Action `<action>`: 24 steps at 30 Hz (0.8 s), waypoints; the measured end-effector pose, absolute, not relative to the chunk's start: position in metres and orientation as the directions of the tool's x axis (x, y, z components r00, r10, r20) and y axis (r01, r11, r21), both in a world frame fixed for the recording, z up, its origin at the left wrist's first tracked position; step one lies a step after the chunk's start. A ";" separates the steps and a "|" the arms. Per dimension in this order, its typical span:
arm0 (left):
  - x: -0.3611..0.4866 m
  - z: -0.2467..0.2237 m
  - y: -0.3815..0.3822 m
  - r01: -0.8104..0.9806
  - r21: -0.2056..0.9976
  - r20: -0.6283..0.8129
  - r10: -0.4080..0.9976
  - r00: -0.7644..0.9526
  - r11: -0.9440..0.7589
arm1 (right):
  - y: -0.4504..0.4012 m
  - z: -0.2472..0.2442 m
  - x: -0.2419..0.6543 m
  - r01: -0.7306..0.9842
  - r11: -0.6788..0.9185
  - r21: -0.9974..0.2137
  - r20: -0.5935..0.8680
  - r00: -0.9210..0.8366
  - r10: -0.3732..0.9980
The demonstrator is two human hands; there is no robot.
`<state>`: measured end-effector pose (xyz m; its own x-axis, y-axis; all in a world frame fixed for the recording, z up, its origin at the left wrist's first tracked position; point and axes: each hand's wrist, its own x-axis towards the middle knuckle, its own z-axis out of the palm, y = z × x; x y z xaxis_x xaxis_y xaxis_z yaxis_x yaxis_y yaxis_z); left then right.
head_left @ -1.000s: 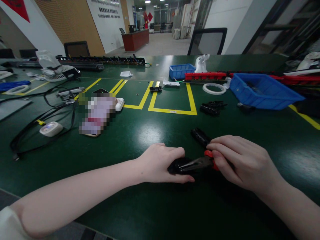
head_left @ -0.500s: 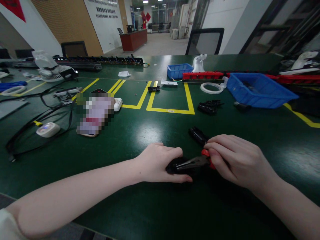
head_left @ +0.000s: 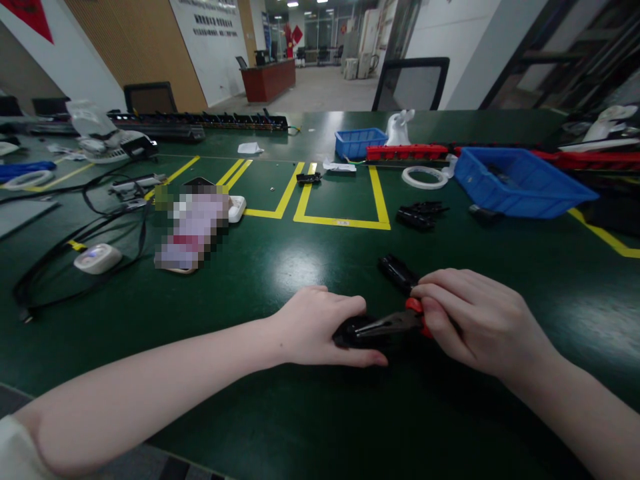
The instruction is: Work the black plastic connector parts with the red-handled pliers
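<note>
1. Head view shows our left hand (head_left: 320,327) grasping a black part (head_left: 345,333) between thumb and forefinger, low over the green table (head_left: 300,420); how our other fingers wrap it, we cannot see.
2. Our right hand (head_left: 480,320) is clenched on the red-handled pliers (head_left: 395,325), whose metal nose points left across the black part. Whether the jaws bite on anything there, we cannot tell.
3. We judge the step in hand to be work with the pliers on that part, one hand steadying, the other driving the tool. The next move seems to call for a firm left hold and a controlled squeeze or pull from the right.
4. Our left forearm reaches in from the lower left, wrist nearly straight, thumb on the near side. Our right forearm slants in from the lower right, knuckles up, fingers curled.
5. Just beyond our right fingertips lies a black cylindrical piece (head_left: 397,272), its near end hidden.
6. Farther out we have a cluster of dark pieces (head_left: 420,215), a blue bin (head_left: 550,200) to the right, yellow tape (head_left: 345,223) ahead and a phone (head_left: 190,230) to the left.
</note>
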<state>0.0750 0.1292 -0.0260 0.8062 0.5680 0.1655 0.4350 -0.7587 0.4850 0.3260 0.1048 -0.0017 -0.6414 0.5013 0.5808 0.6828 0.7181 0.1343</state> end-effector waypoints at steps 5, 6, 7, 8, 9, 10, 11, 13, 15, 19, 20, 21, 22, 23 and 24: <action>0.075 -0.025 0.129 0.439 0.487 0.166 0.574 0.802 -0.755 | 0.105 -0.001 0.326 0.680 0.715 0.161 0.586 -0.649 0.485; 0.075 -0.025 0.129 0.441 0.485 0.162 0.573 0.803 -0.755 | 0.105 -0.001 0.325 0.679 0.715 0.165 0.588 -0.650 0.481; 0.075 -0.025 0.129 0.442 0.480 0.160 0.571 0.805 -0.758 | 0.104 -0.001 0.325 0.679 0.715 0.169 0.590 -0.651 0.478; 0.075 -0.025 0.129 0.442 0.473 0.158 0.567 0.808 -0.762 | 0.104 -0.001 0.324 0.678 0.714 0.174 0.592 -0.651 0.474; 0.075 -0.025 0.129 0.441 0.465 0.158 0.562 0.812 -0.768 | 0.103 -0.001 0.322 0.677 0.714 0.177 0.594 -0.652 0.471; 0.075 -0.025 0.129 0.438 0.456 0.161 0.556 0.815 -0.775 | 0.103 -0.001 0.321 0.676 0.715 0.179 0.596 -0.653 0.467; 0.076 -0.026 0.128 0.435 0.449 0.164 0.551 0.818 -0.780 | 0.102 -0.001 0.320 0.673 0.717 0.180 0.599 -0.653 0.463; 0.076 -0.026 0.128 0.432 0.441 0.166 0.545 0.822 -0.787 | 0.102 -0.002 0.318 0.673 0.718 0.178 0.603 -0.651 0.461; 0.076 -0.026 0.129 0.429 0.439 0.167 0.541 0.824 -0.789 | 0.101 -0.001 0.318 0.674 0.718 0.175 0.605 -0.649 0.461; 0.075 -0.026 0.129 0.421 0.468 0.171 0.547 0.820 -0.777 | 0.103 0.000 0.322 0.677 0.712 0.188 0.606 -0.650 0.458; 0.075 -0.025 0.129 0.423 0.477 0.169 0.553 0.816 -0.770 | 0.103 0.000 0.324 0.679 0.709 0.193 0.605 -0.651 0.459; 0.075 -0.025 0.129 0.425 0.482 0.167 0.556 0.814 -0.766 | 0.104 0.000 0.325 0.679 0.707 0.196 0.605 -0.652 0.457; 0.075 -0.025 0.129 0.425 0.482 0.165 0.556 0.814 -0.766 | 0.104 0.000 0.326 0.678 0.708 0.198 0.604 -0.654 0.456; 0.075 -0.025 0.129 0.424 0.479 0.165 0.554 0.816 -0.768 | 0.104 0.000 0.327 0.675 0.711 0.199 0.602 -0.656 0.454; 0.075 -0.025 0.129 0.423 0.474 0.166 0.550 0.819 -0.773 | 0.104 0.000 0.327 0.671 0.715 0.198 0.600 -0.660 0.453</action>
<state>0.0753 0.1292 -0.0249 0.8188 0.5495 0.1661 0.4225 -0.7728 0.4736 0.3265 0.1037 0.0002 -0.6598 0.4525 0.5999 0.6705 0.7150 0.1981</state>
